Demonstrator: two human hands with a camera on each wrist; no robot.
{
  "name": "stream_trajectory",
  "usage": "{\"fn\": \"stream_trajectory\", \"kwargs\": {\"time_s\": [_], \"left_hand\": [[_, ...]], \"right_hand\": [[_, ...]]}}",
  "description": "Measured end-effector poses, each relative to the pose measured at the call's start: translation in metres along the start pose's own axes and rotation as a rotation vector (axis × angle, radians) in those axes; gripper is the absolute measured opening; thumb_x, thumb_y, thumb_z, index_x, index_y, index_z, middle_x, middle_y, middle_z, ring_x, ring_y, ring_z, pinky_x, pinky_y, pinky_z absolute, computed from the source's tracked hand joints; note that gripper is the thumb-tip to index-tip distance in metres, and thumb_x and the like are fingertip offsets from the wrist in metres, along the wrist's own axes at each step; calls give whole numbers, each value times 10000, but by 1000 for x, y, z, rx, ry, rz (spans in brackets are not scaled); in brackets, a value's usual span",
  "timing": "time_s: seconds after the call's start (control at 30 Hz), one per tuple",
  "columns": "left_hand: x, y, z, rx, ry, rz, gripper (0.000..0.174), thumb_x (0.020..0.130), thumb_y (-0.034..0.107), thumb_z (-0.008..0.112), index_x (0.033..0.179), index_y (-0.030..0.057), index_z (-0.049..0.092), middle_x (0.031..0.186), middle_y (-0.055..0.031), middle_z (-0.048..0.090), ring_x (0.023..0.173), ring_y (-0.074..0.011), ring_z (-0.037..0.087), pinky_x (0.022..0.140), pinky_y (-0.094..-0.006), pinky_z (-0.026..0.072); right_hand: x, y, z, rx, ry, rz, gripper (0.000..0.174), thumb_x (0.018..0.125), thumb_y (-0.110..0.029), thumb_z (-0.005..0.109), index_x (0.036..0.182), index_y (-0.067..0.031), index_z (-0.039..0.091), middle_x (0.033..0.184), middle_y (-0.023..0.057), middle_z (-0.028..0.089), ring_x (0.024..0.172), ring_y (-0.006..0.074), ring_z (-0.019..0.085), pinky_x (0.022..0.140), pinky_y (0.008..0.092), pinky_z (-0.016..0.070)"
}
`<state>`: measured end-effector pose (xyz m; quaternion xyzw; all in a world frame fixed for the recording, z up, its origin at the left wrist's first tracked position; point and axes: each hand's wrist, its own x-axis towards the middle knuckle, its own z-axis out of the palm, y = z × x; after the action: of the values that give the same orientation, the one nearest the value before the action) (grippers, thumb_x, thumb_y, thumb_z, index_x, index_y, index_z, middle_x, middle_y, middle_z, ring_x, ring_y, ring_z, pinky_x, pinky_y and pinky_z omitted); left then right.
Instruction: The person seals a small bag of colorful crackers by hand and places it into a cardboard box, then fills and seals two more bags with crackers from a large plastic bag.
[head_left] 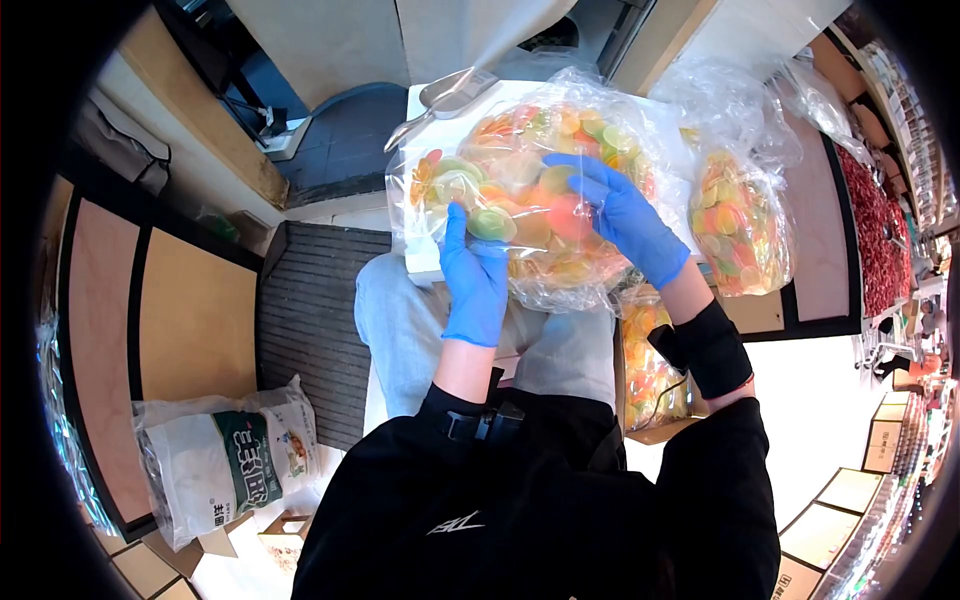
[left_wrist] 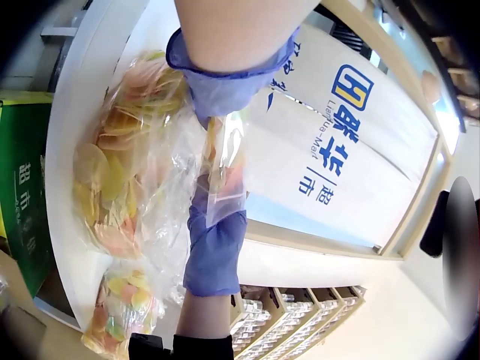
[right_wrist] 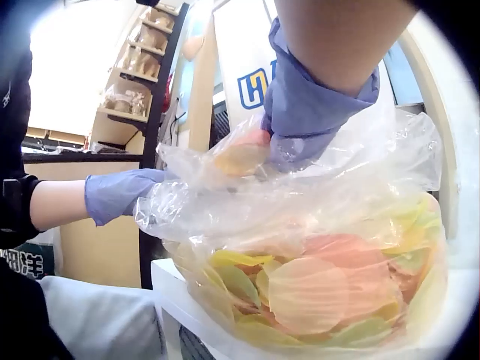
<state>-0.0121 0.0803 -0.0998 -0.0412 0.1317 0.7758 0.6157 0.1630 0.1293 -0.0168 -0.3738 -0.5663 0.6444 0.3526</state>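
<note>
Both blue-gloved hands are over a large clear plastic bag (head_left: 600, 270) of thin, round, coloured chips on a white tabletop (head_left: 425, 262). My left hand (head_left: 475, 285) grips the near left side of a smaller clear bag (head_left: 415, 215), its thumb over the front. Pale, green and orange chips show inside the smaller bag. On its other side my right hand (head_left: 635, 225) holds the bag, fingers reaching left across it. In the right wrist view, the smaller bag's chips (right_wrist: 244, 156) sit beside the right glove, above the crumpled top of the large bag.
A metal scoop (head_left: 458, 92) lies at the table's far left corner. Another clear bag of chips (head_left: 740, 220) stands to the right, and more chips (head_left: 648, 350) fill a box below. A white printed sack (head_left: 225, 455) lies at the lower left.
</note>
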Motion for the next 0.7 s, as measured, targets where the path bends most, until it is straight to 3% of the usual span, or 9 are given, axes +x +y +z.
{"fn": "stream_trajectory", "kwargs": {"time_s": [0.07,0.17,0.3,0.4,0.6,0.7], "left_hand": [[-2,1,2,-11,-21,-14,385,937,211,505,1274,31,458,1254,-142,524,1136,-274,527,965,-432,442],[-1,4,2,-52,-16,-11,390,938,210,503,1280,29,452,1260,-145,519,1140,-282,522,970,-437,438],[-5,9,8,-56,-17,-27,399,940,208,500,1291,27,440,1264,-149,514,1146,-292,516,977,-442,432],[-7,10,8,-62,-47,-102,409,940,212,501,1297,25,430,1268,-151,508,1149,-291,512,982,-448,427],[-19,-1,14,-41,-1,-121,408,937,217,508,1294,33,431,1273,-149,503,1157,-287,500,977,-473,419],[-23,2,20,-46,-3,-139,406,935,233,516,1297,65,437,1266,-135,515,1133,-269,524,960,-442,442]], "right_hand": [[-3,-10,6,-261,13,-76,332,919,-160,539,1235,-59,547,1147,3,592,896,82,551,783,224,461],[-4,-16,-1,-393,24,-101,407,895,-165,567,1271,-21,510,1201,59,577,1075,101,530,899,241,436],[-19,-26,-5,-232,100,-15,430,845,-74,606,1266,-44,521,1182,52,585,1050,122,545,894,250,437],[-26,-31,-9,-363,-64,56,399,841,-60,608,1230,-20,531,1151,45,594,1019,116,553,885,245,439],[-16,-23,8,-53,267,-155,329,830,-8,594,1156,-11,544,1130,75,609,1001,128,580,899,271,462],[-17,-22,7,-66,250,-277,285,842,-13,589,1126,0,570,1122,78,619,997,136,591,902,269,463]]}}
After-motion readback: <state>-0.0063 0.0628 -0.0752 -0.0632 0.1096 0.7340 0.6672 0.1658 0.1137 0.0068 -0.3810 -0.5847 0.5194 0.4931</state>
